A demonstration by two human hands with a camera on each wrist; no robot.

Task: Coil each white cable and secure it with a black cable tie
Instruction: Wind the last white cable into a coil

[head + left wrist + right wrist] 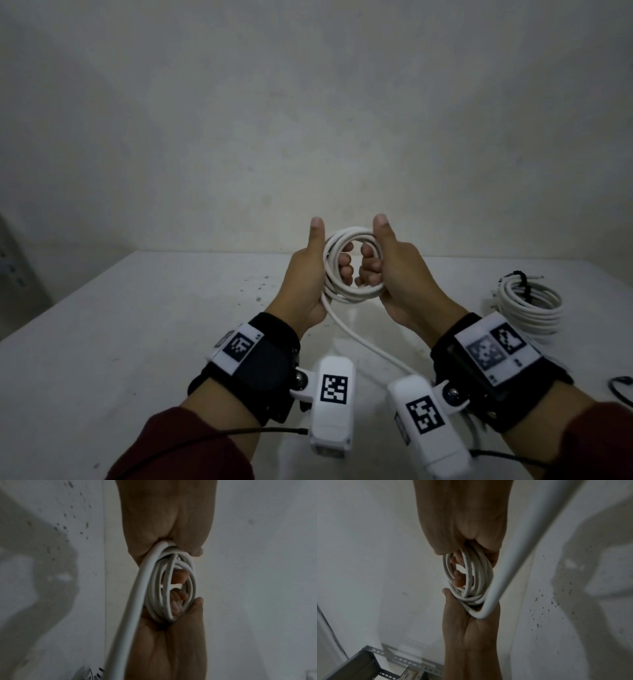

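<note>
The left hand (308,274) and right hand (394,274) each grasp one side of the white cable (352,267) coil, keeping its loops from springing apart. A loose tail trails toward the desk (137,325), so coiling looks unfinished.

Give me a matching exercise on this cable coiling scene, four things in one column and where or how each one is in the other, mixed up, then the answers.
Things
1. white cable coil
2. loose cable tail
3. tied cable bundle
4. black cable tie

States
A. lies loose near the right edge of the table
B. held up between the left hand and the right hand
C. rests on the table's right side, already bound in black
D. runs down from the left hand towards the wrist cameras

Pairs: 1-B, 2-D, 3-C, 4-A
</note>
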